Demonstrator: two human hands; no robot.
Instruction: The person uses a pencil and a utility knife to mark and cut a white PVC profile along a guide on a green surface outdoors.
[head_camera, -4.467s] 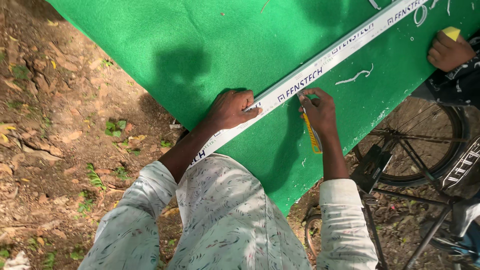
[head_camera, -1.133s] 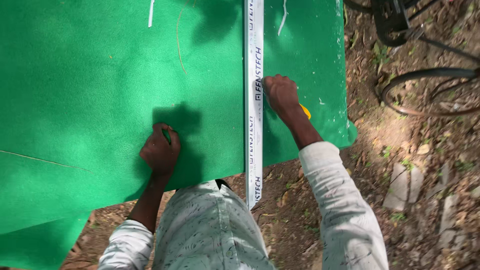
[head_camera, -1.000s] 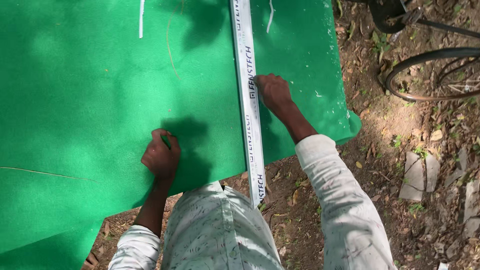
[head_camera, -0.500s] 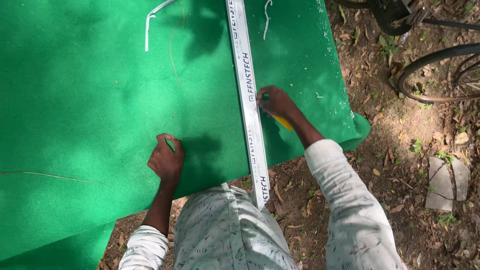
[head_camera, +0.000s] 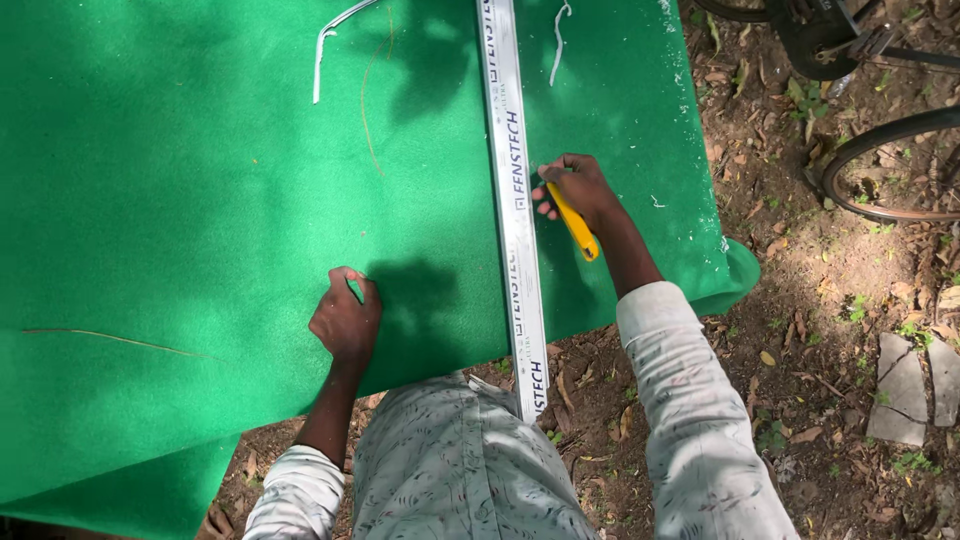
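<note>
The only lettering before me is a printed marking on the long white straightedge (head_camera: 512, 190) that lies across the green sheet (head_camera: 200, 200): dark blue letters with a small square emblem, running lengthwise down the strip and repeated toward its near end. I see no packages, signs or screens anywhere around it.

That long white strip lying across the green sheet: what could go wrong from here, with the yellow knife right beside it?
The left hand presses the green sheet well away from the white strip, so nothing pins the strip; it might slide and spoil the line. The right hand holds the yellow knife against the strip's edge, so a slip might nick its fingertips. The sheet's right corner droops over the edge and could drag or bunch.
</note>
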